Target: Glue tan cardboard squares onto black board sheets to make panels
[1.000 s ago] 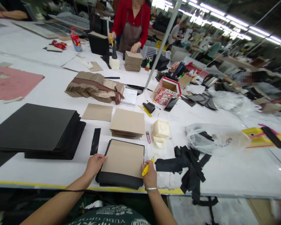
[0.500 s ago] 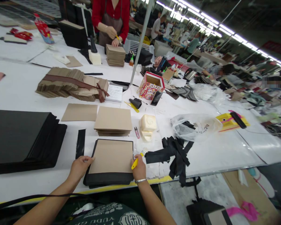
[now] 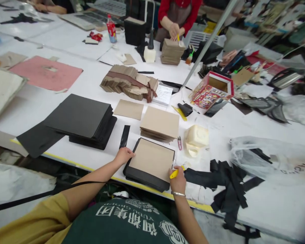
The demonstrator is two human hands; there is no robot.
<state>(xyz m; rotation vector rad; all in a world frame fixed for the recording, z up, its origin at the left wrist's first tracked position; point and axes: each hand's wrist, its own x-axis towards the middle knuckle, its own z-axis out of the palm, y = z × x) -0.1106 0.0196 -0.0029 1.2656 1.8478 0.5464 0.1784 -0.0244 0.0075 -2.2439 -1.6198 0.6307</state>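
White table point(image 3: 91, 81): yellow edging point(image 3: 67, 162) runs along the near side.
Pile of black sheets point(image 3: 78, 113): at left.
Black strip point(image 3: 124, 135): lies between that pile and the cardboard pile point(image 3: 159, 122).
Left hand point(image 3: 124, 156): thumb and fingertips nearly together at the left edge of the cardboard sheet point(image 3: 154, 157); whether they grip it, I cannot tell.
Cardboard sheet: flat on a black stack point(image 3: 147, 179), just nearer than the cardboard pile.
Right hand point(image 3: 178, 183): fingers curled round a yellow brush point(image 3: 173, 174), by the sheet's right edge.
Cream pot point(image 3: 197, 137): beyond that hand.
Black scraps point(image 3: 226, 183): heaped farther right.
Plastic bag point(image 3: 264, 159): far right.
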